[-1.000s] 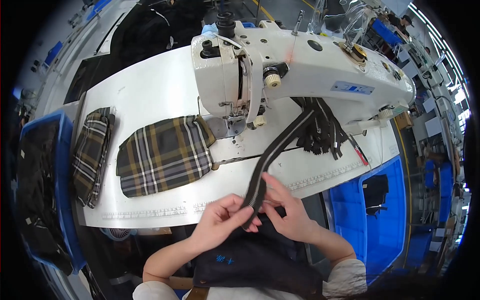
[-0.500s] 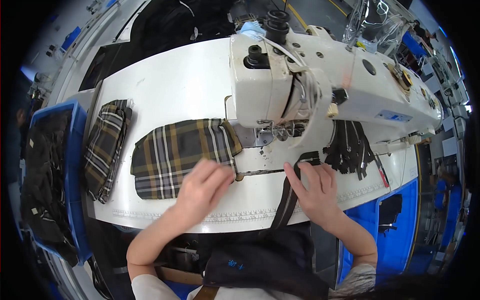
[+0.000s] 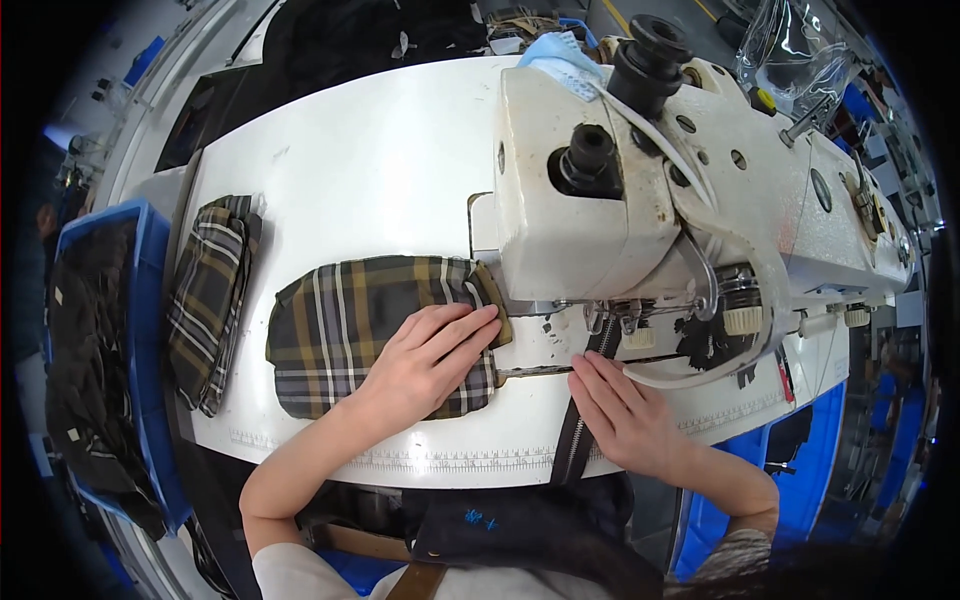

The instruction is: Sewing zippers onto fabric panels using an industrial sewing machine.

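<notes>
My left hand (image 3: 425, 355) lies with fingers extended on the right part of an olive, grey and white plaid fabric piece (image 3: 320, 340). My right hand (image 3: 615, 410) has its straight fingers pressed on a black zipper tape (image 3: 572, 455) with metal teeth. The tape runs from the table's front edge up to the presser foot area (image 3: 610, 320) of a white sewing machine (image 3: 560, 240). At far left on the table lies a folded plaid bundle (image 3: 205, 305). More black zippers (image 3: 700, 340) sit partly hidden under the machine at the right.
A blue bin of dark fabric (image 3: 150, 340) stands left of the white table (image 3: 330, 160); another blue bin (image 3: 800, 480) is below at the right. A red-handled tool (image 3: 785, 375) lies near the right edge. A pale blue mask (image 3: 562, 60) rests on the machine.
My hands parted: the left moved onto the plaid piece, the right slid up along the zipper, whose upper end is now at the presser foot. My view shifted, bringing the machine head closer.
</notes>
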### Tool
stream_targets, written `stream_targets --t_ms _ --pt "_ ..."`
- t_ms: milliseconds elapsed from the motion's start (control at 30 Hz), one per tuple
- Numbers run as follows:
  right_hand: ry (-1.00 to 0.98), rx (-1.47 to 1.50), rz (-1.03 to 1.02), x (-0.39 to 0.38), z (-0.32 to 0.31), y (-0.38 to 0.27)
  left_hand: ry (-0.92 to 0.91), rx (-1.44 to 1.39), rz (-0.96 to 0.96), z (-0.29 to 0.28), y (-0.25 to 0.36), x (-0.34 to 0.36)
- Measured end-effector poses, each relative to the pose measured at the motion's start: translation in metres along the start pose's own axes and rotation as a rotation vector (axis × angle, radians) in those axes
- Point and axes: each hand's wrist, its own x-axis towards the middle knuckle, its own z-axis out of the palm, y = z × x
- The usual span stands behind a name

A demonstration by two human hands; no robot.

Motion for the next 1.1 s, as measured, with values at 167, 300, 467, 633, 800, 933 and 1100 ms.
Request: stream_targets --t_ms 167,300,467,633,800,933,1100 --pt "-0.031 0.003 -0.094 0.031 0.001 0.015 0.004 -0.051 0.024 -0.001 -0.001 0.002" --pt "0.015 -0.033 -0.15 0.052 0.02 0.017 0.066 -0.127 -0.028 -0.001 -0.001 0.001" --pt "0.136 0.002 -0.303 0.062 0.023 0.017 0.073 -0.098 0.027 0.001 -0.004 -0.007" --pt "0.11 -0.035 -0.363 0.06 0.012 0.016 0.06 -0.109 0.056 0.016 -0.002 -0.012" --pt "0.145 -0.029 -0.396 0.062 0.014 0.018 0.075 -0.076 0.051 0.012 0.003 -0.011" --pt "0.127 0.078 -0.368 0.062 0.016 0.019 0.011 -0.081 0.017 0.007 -0.002 -0.008" --pt "0.078 0.028 -0.388 0.065 0.007 0.017 0.165 0.033 0.046 -0.006 -0.018 0.026"
